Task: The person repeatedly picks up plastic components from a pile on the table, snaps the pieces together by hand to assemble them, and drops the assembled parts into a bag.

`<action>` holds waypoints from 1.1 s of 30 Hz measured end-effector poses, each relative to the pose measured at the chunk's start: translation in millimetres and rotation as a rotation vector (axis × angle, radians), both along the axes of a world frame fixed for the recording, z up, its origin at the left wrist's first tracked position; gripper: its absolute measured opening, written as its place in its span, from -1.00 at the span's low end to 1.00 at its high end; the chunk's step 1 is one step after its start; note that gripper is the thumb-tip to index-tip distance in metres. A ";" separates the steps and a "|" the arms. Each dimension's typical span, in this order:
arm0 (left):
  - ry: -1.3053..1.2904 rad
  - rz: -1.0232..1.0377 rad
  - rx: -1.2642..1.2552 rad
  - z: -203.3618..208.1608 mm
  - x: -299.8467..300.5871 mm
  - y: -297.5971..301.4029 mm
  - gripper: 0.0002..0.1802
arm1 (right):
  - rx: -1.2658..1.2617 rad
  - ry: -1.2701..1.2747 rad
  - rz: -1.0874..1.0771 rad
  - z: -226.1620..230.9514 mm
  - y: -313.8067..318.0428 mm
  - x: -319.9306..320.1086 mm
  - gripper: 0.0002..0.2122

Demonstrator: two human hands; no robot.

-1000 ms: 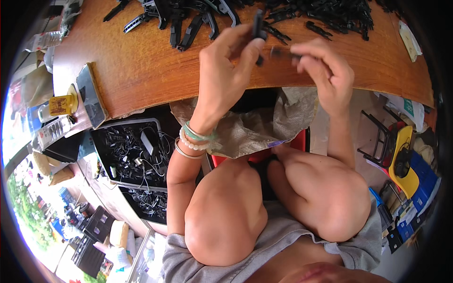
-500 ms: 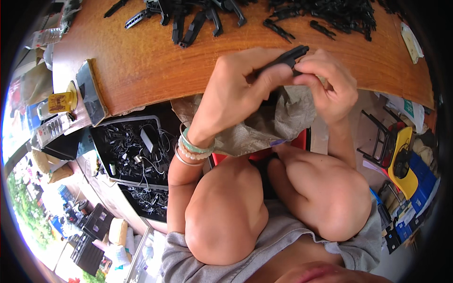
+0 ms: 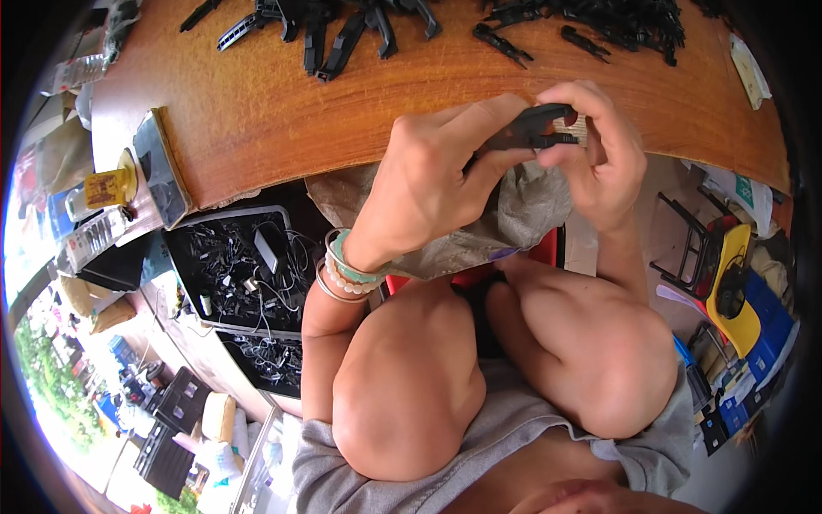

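Observation:
A black plastic part [image 3: 533,127] with a forked, jaw-like end is held up over the near edge of the wooden table. My left hand [image 3: 424,176] grips its body between thumb and fingers, hiding the rear of it. At the forked end, my right hand [image 3: 606,163] pinches with the forefinger at the upper prong and the thumb at the lower one. Beyond my hands lie long black plastic pieces [image 3: 347,43] in a loose group. Farther right is a heap of smaller black plastic pieces [image 3: 629,30], a few of them lying apart.
Below my hands a grey-beige woven sack [image 3: 527,201] hangs above my knees. Left of me, a black tray [image 3: 287,214] holds cables and small black parts. A dark flat box [image 3: 163,171] sits at the table's left edge. A yellow stool [image 3: 735,295] is on the right.
The black part has turned, so its forked end now shows open toward the right. My right fingers have shifted up and round onto its prongs.

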State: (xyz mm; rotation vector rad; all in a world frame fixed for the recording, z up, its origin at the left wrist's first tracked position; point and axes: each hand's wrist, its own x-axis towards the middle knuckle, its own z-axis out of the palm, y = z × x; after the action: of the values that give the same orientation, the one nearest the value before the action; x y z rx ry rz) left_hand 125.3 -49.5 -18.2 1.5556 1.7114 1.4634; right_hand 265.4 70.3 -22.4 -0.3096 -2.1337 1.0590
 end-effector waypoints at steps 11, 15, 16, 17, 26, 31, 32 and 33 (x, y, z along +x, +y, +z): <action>-0.115 -0.011 -0.197 1.3 -2.4 -4.4 -0.71 | -0.053 -0.054 -0.019 -4.0 -0.7 4.1 -0.79; -0.074 -0.027 -0.184 1.3 -5.3 -7.3 -0.71 | -0.165 -0.063 0.024 -5.0 -3.3 3.0 -0.80; -0.067 -0.031 -0.186 1.8 -5.3 -7.2 -0.71 | -0.245 -0.066 0.035 -4.4 -3.9 3.8 -0.80; -0.067 -0.032 -0.186 1.8 -4.0 -5.8 -0.71 | -0.245 -0.066 0.035 -6.4 -3.1 5.1 -0.80; -0.021 -0.021 -0.113 -0.5 -5.3 -4.7 -0.68 | -0.182 0.012 0.057 -3.7 -4.1 3.1 -0.82; -0.064 -0.031 -0.115 0.4 -2.1 -2.4 -0.68 | -0.179 -0.014 0.045 -8.2 0.1 5.9 -0.81; -0.064 -0.033 -0.112 0.3 -2.3 -1.8 -0.68 | -0.176 -0.014 0.044 -7.6 1.4 7.7 -0.81; -0.079 -0.054 -0.096 -0.2 -2.7 -0.9 -0.66 | -0.226 -0.022 0.070 -6.5 2.8 9.6 -0.79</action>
State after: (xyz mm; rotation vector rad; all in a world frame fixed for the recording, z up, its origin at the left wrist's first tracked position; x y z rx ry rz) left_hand 122.6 -50.4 -18.3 1.4635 1.6562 1.3767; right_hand 275.0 73.2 -28.9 -0.3565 -2.0599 1.3463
